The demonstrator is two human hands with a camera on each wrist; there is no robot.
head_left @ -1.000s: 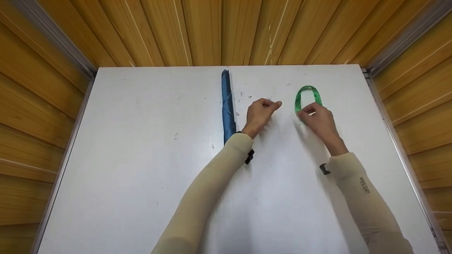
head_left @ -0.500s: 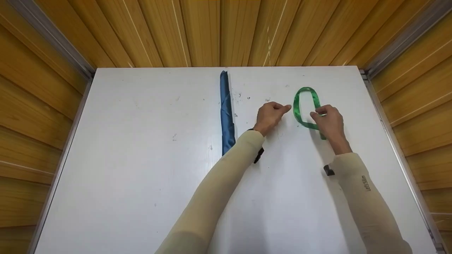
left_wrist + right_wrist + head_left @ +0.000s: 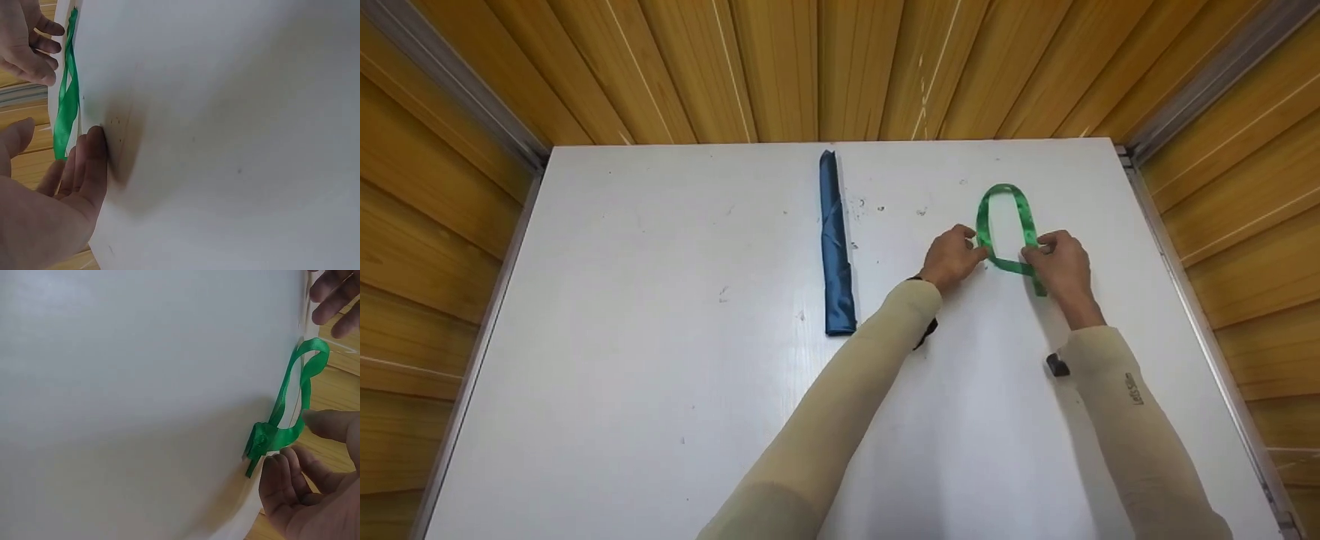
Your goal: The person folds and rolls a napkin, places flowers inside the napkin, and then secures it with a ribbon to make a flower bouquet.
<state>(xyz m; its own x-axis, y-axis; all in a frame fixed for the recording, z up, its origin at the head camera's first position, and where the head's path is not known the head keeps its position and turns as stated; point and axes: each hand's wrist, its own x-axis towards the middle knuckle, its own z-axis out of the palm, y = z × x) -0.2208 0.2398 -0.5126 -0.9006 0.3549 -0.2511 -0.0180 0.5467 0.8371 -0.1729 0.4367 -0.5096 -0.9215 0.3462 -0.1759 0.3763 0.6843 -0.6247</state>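
A green ribbon [image 3: 1027, 217] lies on the white table in an oval loop, its ends crossing at the lower right, one short tail pointing down. At the loop's left side is my left hand [image 3: 952, 257], thumb and fingers apart; the left wrist view shows its fingertips beside the ribbon [image 3: 68, 101]. My right hand [image 3: 1061, 270] is over the loop's lower right side. In the right wrist view its thumb tip overlaps the ribbon [image 3: 289, 435], and the fingers sit below, parted from the thumb; whether they touch it is hard to tell.
A folded blue umbrella-like bundle of shiny cloth [image 3: 834, 255] lies lengthwise on the white table [image 3: 660, 360], left of the left forearm. Wood-plank walls [image 3: 780, 67] stand behind the table and at both sides.
My left hand has moved right to the ribbon, its thumb and fingers parting. My right hand has shifted slightly right from the loop's lower left and loosened from the ribbon. The crossed ends now show.
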